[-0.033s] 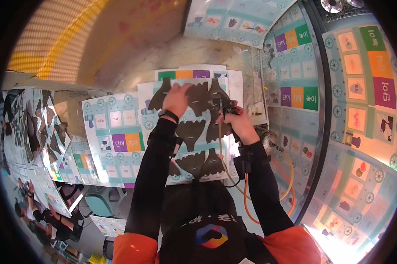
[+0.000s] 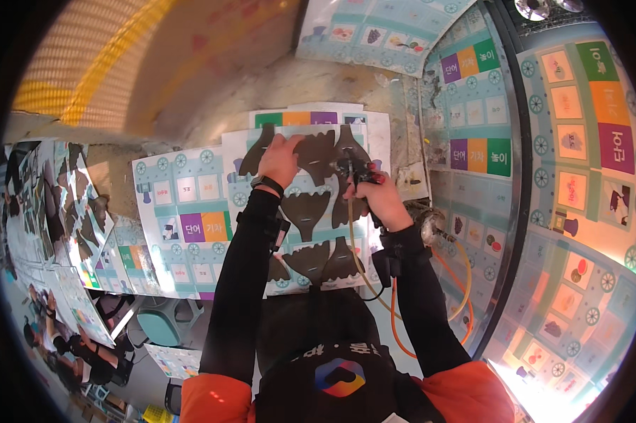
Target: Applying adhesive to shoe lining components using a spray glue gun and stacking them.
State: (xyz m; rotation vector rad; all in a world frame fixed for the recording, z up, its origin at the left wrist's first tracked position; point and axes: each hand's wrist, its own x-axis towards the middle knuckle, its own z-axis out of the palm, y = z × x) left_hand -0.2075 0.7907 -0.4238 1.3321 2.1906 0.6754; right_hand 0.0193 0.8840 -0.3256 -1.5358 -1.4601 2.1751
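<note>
"Where were the pieces (image 2: 305, 211)?"

"On a printed sheet (image 2: 235, 144), dark and fan-shaped, in rows from its top edge to its bottom one."

"Why spread like that?"

"My guess was so each face showed, though some in the top row seemed to touch their neighbours."

"And the gun (image 2: 350, 166)?"

"Near the sheet's top right corner, its nose over the right-hand piece. I took it for a spray gun, since a hose (image 2: 468, 282) ran from it."

"How did the right hand (image 2: 386, 203) have it?"

"Fingers curled round its grip, I supposed to keep it aimed downward. Whether one squeezed a trigger, I couldn't tell."

"The left hand (image 2: 279, 166)?"

"Over the top row, left of the middle, thumb and forefinger parted a little. It looked to be steadying the pieces. The fingertips were too unclear to say whether they pinched anything."

"And round about?"

"The sheet lay on a counter (image 2: 346, 86), with another print (image 2: 180, 211) beside its left edge. A dark pile (image 2: 85, 215) lay toward the counter's left end. Past the near edge stood a teal chair (image 2: 158, 328), with people (image 2: 78, 351) farther left."
</note>
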